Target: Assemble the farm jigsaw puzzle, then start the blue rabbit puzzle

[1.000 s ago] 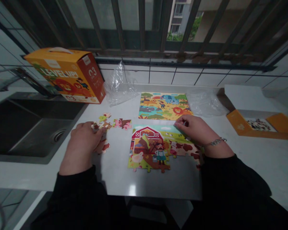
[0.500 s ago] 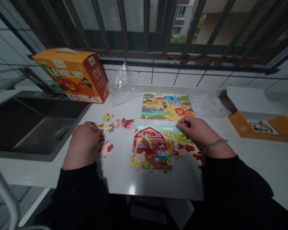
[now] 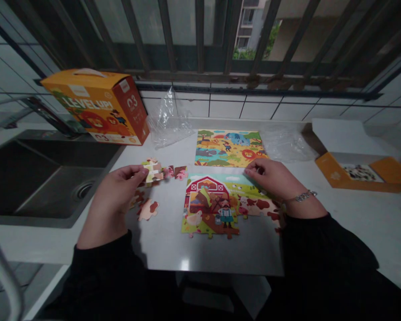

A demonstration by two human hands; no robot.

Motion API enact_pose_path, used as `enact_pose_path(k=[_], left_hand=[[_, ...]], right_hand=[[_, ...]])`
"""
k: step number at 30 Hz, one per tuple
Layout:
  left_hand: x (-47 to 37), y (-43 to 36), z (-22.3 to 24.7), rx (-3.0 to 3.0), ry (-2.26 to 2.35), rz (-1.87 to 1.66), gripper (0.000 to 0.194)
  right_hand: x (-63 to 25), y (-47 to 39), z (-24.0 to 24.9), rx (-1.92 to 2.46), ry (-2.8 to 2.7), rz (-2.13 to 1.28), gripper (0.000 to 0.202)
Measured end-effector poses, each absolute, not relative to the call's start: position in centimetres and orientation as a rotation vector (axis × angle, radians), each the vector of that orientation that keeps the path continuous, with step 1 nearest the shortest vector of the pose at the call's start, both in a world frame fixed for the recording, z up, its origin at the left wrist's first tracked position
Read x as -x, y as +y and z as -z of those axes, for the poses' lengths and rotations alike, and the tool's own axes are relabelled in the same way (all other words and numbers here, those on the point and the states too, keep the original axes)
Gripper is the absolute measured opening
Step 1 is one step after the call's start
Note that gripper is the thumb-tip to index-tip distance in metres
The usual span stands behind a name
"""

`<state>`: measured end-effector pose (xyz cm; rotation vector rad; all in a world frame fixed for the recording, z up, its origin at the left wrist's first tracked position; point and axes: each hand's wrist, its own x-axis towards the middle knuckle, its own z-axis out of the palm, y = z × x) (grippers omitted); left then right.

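Observation:
Between thumb and fingers, my left hand (image 3: 116, 189) pinches a puzzle piece (image 3: 154, 173) with pale and green patches, lifted above the counter. Loose pieces lie around it: one with a pink pig (image 3: 181, 172) to the right, a cream piece with a brown patch (image 3: 149, 208) below, others partly hidden. The partly joined farm puzzle (image 3: 203, 207), with a red barn, a farmer and a cow, lies in the middle. My right hand (image 3: 270, 178) is at its upper right edge, fingers closed together. Whatever they hold, if anything, is hidden.
Behind lies a safari picture (image 3: 230, 147), with clear plastic wrappers (image 3: 169, 122) beside it. An orange puzzle box (image 3: 100, 107) stands back left by the sink (image 3: 63, 178). At right is an open orange-and-white box (image 3: 334, 171). The counter's front edge is close to me.
My left hand has lifted a pale-and-green puzzle piece off the counter, moving slightly right and up. My right hand has stayed at the farm puzzle's upper edge. The view has shifted slightly.

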<state>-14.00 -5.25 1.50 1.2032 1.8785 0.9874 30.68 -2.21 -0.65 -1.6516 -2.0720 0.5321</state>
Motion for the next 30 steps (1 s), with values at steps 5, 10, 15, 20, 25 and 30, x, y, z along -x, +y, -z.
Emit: enact_pose_path(k=[5,10,15,20,25,30], left_hand=[[8.0,-6.6,-2.2,-1.371,1.502,-0.961,0.030],[0.9,-8.8,-2.3,-1.453,1.249,-0.731,0.027],[-3.9,-10.0,0.2,-1.205,0.985,-0.751,0.044],[-4.8,-10.6,1.9,-1.428,0.986,-0.611,0.035],[-4.4,-10.4,2.2,-1.997,1.054,-0.499,0.017],[-3.8,-9.5,2.7,-2.396,1.013,-0.392,0.059]], right_hand=[[-28.9,-5.3,-1.7,1.513,-2.000,-0.570,0.023],[-28.8,-10.4,-3.0,1.519,-1.923,-0.739,0.020],[-29.4,-13.3,-1.9,1.424,-1.673,-1.223,0.024],[-28.8,-13.1,-1.3,1.366,-1.576,-1.350,0.020],[-30.8,-12.5,-1.0,1.459,-1.634,-1.231,0.023],[-36.7,-12.7,-0.7,1.645,-1.746,-0.948,0.026]])
